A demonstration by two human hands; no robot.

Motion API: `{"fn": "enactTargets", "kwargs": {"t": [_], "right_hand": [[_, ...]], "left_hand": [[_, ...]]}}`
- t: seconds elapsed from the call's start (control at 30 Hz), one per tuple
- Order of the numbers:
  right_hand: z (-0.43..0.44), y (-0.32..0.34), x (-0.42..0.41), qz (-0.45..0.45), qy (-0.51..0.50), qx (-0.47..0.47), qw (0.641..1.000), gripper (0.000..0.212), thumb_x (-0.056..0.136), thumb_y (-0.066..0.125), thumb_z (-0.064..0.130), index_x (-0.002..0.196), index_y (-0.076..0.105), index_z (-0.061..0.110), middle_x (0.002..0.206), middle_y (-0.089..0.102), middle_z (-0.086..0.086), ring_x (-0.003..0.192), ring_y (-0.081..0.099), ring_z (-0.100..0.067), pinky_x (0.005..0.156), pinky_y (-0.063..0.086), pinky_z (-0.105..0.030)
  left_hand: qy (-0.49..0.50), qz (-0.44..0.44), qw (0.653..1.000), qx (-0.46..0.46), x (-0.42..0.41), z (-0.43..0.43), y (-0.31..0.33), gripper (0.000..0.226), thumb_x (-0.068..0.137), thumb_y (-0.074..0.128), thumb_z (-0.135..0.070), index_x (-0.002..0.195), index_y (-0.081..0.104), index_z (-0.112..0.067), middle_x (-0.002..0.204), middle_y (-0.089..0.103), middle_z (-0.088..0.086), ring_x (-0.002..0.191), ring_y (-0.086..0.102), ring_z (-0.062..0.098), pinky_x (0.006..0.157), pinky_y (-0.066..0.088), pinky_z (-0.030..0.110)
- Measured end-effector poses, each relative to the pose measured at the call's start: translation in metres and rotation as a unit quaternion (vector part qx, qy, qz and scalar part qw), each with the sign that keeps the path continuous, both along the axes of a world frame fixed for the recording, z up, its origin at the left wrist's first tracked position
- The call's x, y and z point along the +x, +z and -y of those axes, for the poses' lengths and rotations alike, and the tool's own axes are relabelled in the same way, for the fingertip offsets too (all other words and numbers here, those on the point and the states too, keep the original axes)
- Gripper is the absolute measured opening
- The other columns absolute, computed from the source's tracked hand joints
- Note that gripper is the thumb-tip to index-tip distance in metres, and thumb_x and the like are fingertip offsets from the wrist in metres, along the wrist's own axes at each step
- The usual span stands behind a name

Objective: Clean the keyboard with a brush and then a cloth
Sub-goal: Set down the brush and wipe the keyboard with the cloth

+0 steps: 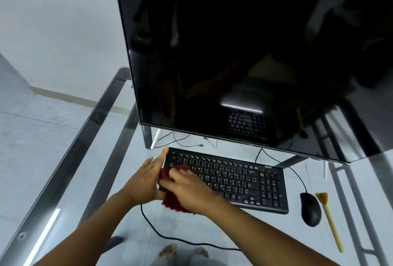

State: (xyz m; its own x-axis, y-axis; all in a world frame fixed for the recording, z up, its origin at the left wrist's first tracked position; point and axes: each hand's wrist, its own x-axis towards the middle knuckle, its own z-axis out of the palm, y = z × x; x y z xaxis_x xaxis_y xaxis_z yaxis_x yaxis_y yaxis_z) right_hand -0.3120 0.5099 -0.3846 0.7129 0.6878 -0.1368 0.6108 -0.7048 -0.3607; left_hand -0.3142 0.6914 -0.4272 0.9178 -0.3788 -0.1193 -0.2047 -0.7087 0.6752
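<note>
At the left end of the keyboard, my right hand grips the cloth on the keys; my left hand, fingers straight, steadies the edge. With the brush lying beside the mouse, I judge this the cloth step; next I should wipe rightward.

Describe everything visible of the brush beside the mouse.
The brush is slim, with a pale yellow stick handle and a short fan of tan bristles. It lies flat on the glass table, just right of the mouse, bristles toward the monitor, handle toward the person. Neither the left hand nor the right hand touches it.
</note>
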Motion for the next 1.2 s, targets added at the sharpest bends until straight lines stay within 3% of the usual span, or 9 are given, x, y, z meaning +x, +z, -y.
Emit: {"fn": "enactTargets", "kwargs": {"t": [0.17, 0.3, 0.43, 0.63, 0.7, 0.83, 1.0, 1.1, 1.2], "right_hand": [[0.034, -0.008, 0.015, -0.003, -0.136, 0.005, 0.991, 0.056, 0.088, 0.060, 0.011, 0.138, 0.048, 0.032, 0.109, 0.050, -0.003, 0.097, 0.052, -0.026, 0.081, 0.049, -0.038], [0.027, 0.001, -0.024, -0.030, 0.035, -0.029, 0.998, 0.060, 0.089, 0.060, 0.010, 0.142, 0.041, 0.033, 0.111, 0.049, -0.005, 0.096, 0.050, -0.027, 0.080, 0.045, -0.039], [0.069, 0.003, -0.015, -0.024, -0.045, -0.018, 0.999, 0.028, 0.097, 0.050, 0.031, 0.116, 0.053, 0.050, 0.106, 0.056, 0.002, 0.090, 0.058, -0.020, 0.073, 0.056, -0.036], [0.103, 0.007, -0.026, -0.046, -0.036, -0.080, 0.995, 0.032, 0.094, 0.057, 0.030, 0.125, 0.056, 0.039, 0.106, 0.057, -0.001, 0.088, 0.061, -0.023, 0.066, 0.049, -0.033], [0.118, 0.012, -0.011, 0.025, -0.121, -0.092, 0.988, 0.016, 0.092, 0.060, 0.034, 0.107, 0.065, 0.034, 0.097, 0.059, -0.002, 0.075, 0.066, -0.027, 0.057, 0.051, -0.030], [0.117, -0.004, 0.007, 0.033, -0.364, -0.038, 0.930, 0.040, 0.096, 0.053, 0.014, 0.134, 0.056, 0.026, 0.113, 0.055, -0.004, 0.094, 0.062, -0.022, 0.093, 0.052, -0.033], [0.098, 0.015, -0.007, 0.025, -0.150, -0.056, 0.987, 0.014, 0.094, 0.055, 0.044, 0.090, 0.060, 0.032, 0.095, 0.065, -0.005, 0.076, 0.069, -0.014, 0.057, 0.053, -0.033], [0.141, 0.005, 0.015, 0.009, -0.319, -0.091, 0.943, 0.036, 0.100, 0.046, 0.032, 0.135, 0.049, 0.026, 0.123, 0.053, -0.010, 0.098, 0.065, -0.029, 0.087, 0.053, -0.038], [0.138, -0.005, 0.016, 0.034, -0.406, -0.073, 0.910, 0.040, 0.100, 0.043, 0.023, 0.140, 0.043, 0.020, 0.129, 0.046, -0.014, 0.101, 0.060, -0.037, 0.095, 0.049, -0.042]], "left_hand": [[-0.031, 0.015, 0.999, 0.022, 0.004, -0.004, -0.008, 0.135, 0.059, 0.066, -0.082, 0.150, -0.017, -0.027, 0.159, -0.008, -0.017, 0.142, -0.007, -0.008, 0.121, 0.003, 0.034], [-0.058, 0.015, 0.997, 0.050, 0.007, -0.008, -0.015, 0.137, 0.056, 0.062, -0.086, 0.151, -0.016, -0.026, 0.160, -0.012, -0.013, 0.145, -0.005, 0.000, 0.120, 0.002, 0.033], [-0.045, 0.006, 0.998, 0.046, 0.011, -0.012, -0.011, 0.122, 0.064, 0.052, -0.086, 0.153, -0.007, -0.027, 0.159, -0.011, -0.015, 0.145, -0.006, -0.001, 0.121, 0.007, 0.035], [0.006, 0.081, 0.995, 0.064, 0.015, 0.021, 0.007, 0.086, 0.087, 0.027, -0.071, 0.154, 0.006, -0.021, 0.158, -0.003, -0.012, 0.145, -0.008, 0.001, 0.118, -0.004, 0.031], [-0.014, 0.094, 0.991, 0.098, 0.017, 0.040, 0.009, 0.081, 0.091, 0.027, -0.064, 0.154, 0.005, -0.019, 0.158, -0.005, -0.009, 0.146, -0.011, 0.005, 0.119, -0.006, 0.034], [-0.039, 0.130, 0.977, 0.163, 0.019, 0.074, 0.001, 0.075, 0.095, 0.019, -0.059, 0.153, 0.011, -0.013, 0.160, 0.003, 0.000, 0.148, -0.004, 0.014, 0.120, -0.002, 0.042], [-0.066, 0.162, 0.964, 0.198, 0.010, 0.095, -0.018, 0.060, 0.100, 0.023, -0.043, 0.149, 0.029, -0.009, 0.158, 0.024, 0.007, 0.147, 0.015, 0.021, 0.114, 0.009, 0.046], [-0.064, 0.178, 0.961, 0.204, 0.007, 0.088, -0.021, 0.058, 0.101, 0.022, -0.043, 0.150, 0.027, -0.013, 0.159, 0.019, 0.003, 0.147, 0.014, 0.019, 0.115, 0.010, 0.045], [-0.052, 0.183, 0.959, 0.210, 0.008, 0.094, -0.019, 0.057, 0.100, 0.022, -0.042, 0.148, 0.032, -0.012, 0.157, 0.024, 0.003, 0.146, 0.017, 0.018, 0.115, 0.009, 0.045]]}}
